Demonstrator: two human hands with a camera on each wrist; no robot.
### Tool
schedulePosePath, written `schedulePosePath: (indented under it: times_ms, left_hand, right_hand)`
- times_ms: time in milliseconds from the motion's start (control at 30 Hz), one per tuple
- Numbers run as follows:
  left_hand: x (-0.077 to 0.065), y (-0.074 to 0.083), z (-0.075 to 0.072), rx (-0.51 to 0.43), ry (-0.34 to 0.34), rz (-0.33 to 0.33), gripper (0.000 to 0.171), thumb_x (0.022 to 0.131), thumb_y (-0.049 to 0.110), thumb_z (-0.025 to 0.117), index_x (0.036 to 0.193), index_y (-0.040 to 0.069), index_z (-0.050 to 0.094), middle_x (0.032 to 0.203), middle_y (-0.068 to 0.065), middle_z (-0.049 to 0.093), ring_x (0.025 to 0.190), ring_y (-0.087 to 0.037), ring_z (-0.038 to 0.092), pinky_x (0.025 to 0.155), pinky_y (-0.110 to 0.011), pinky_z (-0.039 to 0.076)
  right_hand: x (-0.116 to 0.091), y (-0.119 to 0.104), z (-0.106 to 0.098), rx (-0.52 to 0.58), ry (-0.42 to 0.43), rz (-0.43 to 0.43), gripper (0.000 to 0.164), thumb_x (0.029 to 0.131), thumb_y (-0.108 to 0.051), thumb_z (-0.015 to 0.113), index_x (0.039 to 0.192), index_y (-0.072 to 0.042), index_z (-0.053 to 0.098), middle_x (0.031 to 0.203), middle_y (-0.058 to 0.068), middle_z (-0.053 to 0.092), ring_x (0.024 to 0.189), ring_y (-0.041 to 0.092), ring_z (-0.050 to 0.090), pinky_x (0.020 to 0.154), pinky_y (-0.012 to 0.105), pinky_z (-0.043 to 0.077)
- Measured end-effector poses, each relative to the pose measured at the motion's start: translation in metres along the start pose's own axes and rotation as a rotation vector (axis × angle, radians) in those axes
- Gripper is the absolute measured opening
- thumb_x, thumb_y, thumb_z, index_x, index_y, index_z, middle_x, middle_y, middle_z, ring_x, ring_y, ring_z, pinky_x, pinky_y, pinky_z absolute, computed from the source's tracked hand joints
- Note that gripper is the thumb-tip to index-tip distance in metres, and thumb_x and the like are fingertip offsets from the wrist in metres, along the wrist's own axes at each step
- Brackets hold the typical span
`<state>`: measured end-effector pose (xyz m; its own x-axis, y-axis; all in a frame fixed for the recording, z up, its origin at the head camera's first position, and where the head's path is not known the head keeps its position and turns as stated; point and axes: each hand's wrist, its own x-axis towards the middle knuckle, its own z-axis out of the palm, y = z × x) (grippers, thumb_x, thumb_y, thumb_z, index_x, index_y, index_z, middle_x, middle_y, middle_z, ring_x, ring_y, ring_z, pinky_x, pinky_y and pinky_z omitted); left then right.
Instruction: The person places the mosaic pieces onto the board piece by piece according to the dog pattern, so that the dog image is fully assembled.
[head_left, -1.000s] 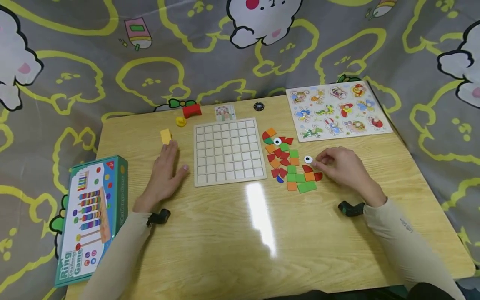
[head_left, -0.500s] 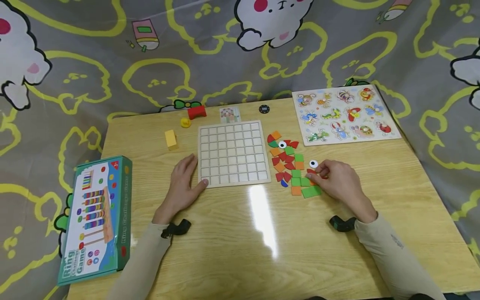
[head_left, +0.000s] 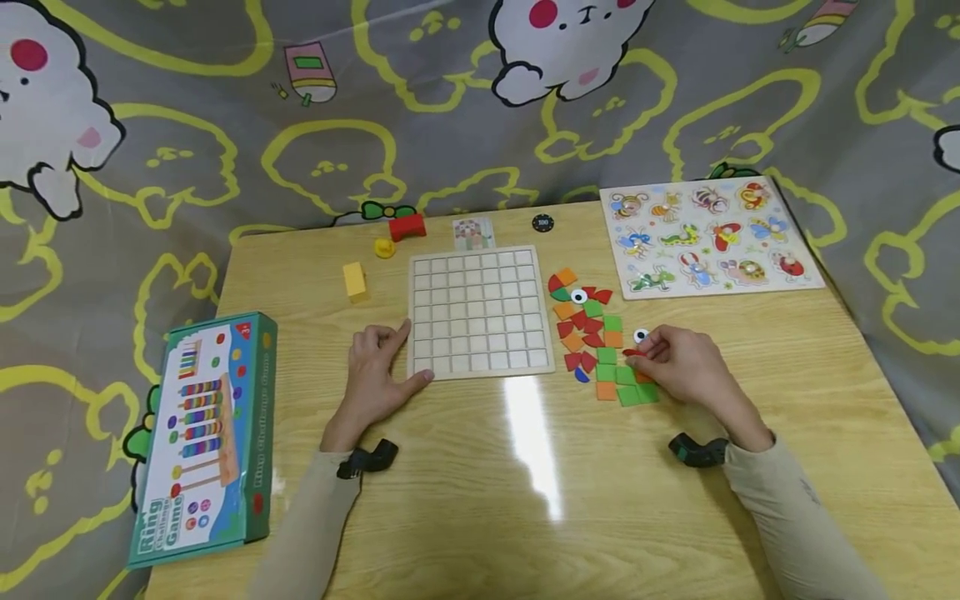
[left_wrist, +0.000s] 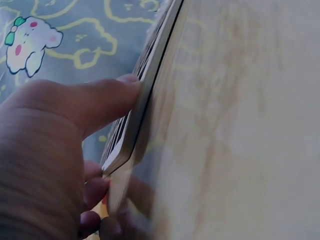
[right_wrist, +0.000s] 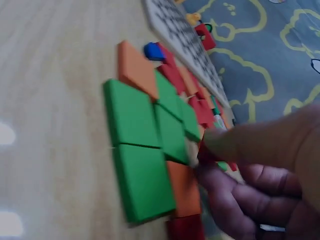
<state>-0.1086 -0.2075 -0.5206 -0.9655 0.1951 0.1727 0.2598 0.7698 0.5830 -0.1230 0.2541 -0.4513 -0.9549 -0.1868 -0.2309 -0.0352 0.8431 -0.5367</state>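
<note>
A pale wooden grid board (head_left: 480,312) with square cells lies mid-table. My left hand (head_left: 375,379) holds its near left corner; the thumb (left_wrist: 107,97) lies on the near edge and the bent fingers (left_wrist: 95,192) are at the left side. My right hand (head_left: 682,362) pinches a small red quarter-round tile (head_left: 633,352) between thumb and forefinger, close over the coloured tiles right of the board. Under it lie green square tiles (right_wrist: 132,112) and an orange tile (right_wrist: 184,187). A round eye tile (head_left: 641,335) shows just beyond the fingertips.
More red, orange and green tiles (head_left: 577,321) lie beside the board, with a second eye tile (head_left: 579,296). An insect puzzle board (head_left: 712,237) is at back right. Behind are a yellow block (head_left: 355,282), red block (head_left: 407,227), card (head_left: 473,233) and black chip (head_left: 543,222). A game box (head_left: 206,437) stands left.
My left hand has come from beside the yellow block to the grid board's corner. My right hand has moved from the eye tile to the red tile, lifting it; two green tiles' seam now shows.
</note>
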Motion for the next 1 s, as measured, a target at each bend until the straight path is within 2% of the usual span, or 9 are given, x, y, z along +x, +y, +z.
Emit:
schedulePosePath:
  times_ms: [167,300,500,700,800,900,1000]
  left_hand:
    - [0.002,0.001,0.003,0.021,-0.026,0.014,0.091,0.078,0.054,0.077,0.151,0.013,0.041,0.099,-0.003,0.044,0.093,-0.021,0.036,0.086,-0.039,0.025]
    - [0.004,0.002,0.004,0.016,-0.034,0.021,0.093,0.078,0.056,0.077,0.152,0.013,0.040,0.092,0.000,0.042,0.089,-0.020,0.035,0.083,-0.038,0.023]
    - [0.005,0.003,0.004,0.013,-0.044,0.004,0.094,0.077,0.058,0.077,0.152,0.014,0.040,0.092,0.002,0.043,0.091,-0.018,0.036,0.085,-0.038,0.024]
    - [0.006,0.002,0.001,0.020,-0.059,-0.016,0.095,0.076,0.060,0.077,0.151,0.014,0.041,0.093,0.002,0.045,0.092,-0.019,0.037,0.085,-0.037,0.024]
    - [0.006,0.002,0.000,0.024,-0.057,-0.023,0.096,0.075,0.061,0.077,0.151,0.014,0.042,0.094,0.002,0.045,0.093,-0.019,0.037,0.085,-0.037,0.025]
    - [0.005,0.002,-0.001,0.019,-0.050,-0.035,0.096,0.074,0.061,0.078,0.150,0.014,0.043,0.093,0.001,0.045,0.092,-0.019,0.037,0.084,-0.037,0.024]
    - [0.003,0.001,-0.002,0.023,-0.044,-0.046,0.096,0.074,0.061,0.079,0.150,0.015,0.044,0.091,0.001,0.044,0.090,-0.018,0.036,0.083,-0.037,0.023]
  right_hand:
    - [0.004,0.004,-0.010,0.120,-0.034,-0.128,0.026,0.092,-0.033,0.071,0.096,-0.009,0.065,0.088,0.004,0.069,0.074,0.017,0.063,0.062,0.024,0.048]
    - [0.018,-0.008,-0.018,0.270,-0.036,-0.182,0.021,0.095,-0.028,0.068,0.102,-0.009,0.062,0.092,0.008,0.072,0.077,0.021,0.067,0.064,0.023,0.047]
    - [0.062,-0.042,-0.014,0.489,-0.006,-0.299,0.023,0.098,-0.023,0.062,0.116,-0.008,0.061,0.091,0.017,0.071,0.077,0.029,0.064,0.064,0.027,0.046]
    - [0.104,-0.086,-0.002,0.761,0.027,-0.305,0.030,0.097,-0.021,0.064,0.123,-0.007,0.061,0.094,0.011,0.074,0.063,0.016,0.057,0.051,0.031,0.038]
    - [0.120,-0.111,0.002,0.754,0.035,-0.296,0.032,0.096,-0.017,0.065,0.123,-0.001,0.062,0.098,0.016,0.074,0.069,0.009,0.063,0.054,0.030,0.040]
    - [0.142,-0.125,0.015,0.687,0.015,-0.304,0.034,0.094,-0.018,0.068,0.123,-0.001,0.064,0.101,0.019,0.073,0.083,0.018,0.070,0.065,0.031,0.049]
    - [0.164,-0.131,0.034,0.635,-0.016,-0.339,0.036,0.092,-0.022,0.072,0.122,-0.004,0.067,0.103,0.018,0.072,0.090,0.030,0.069,0.074,0.033,0.052]
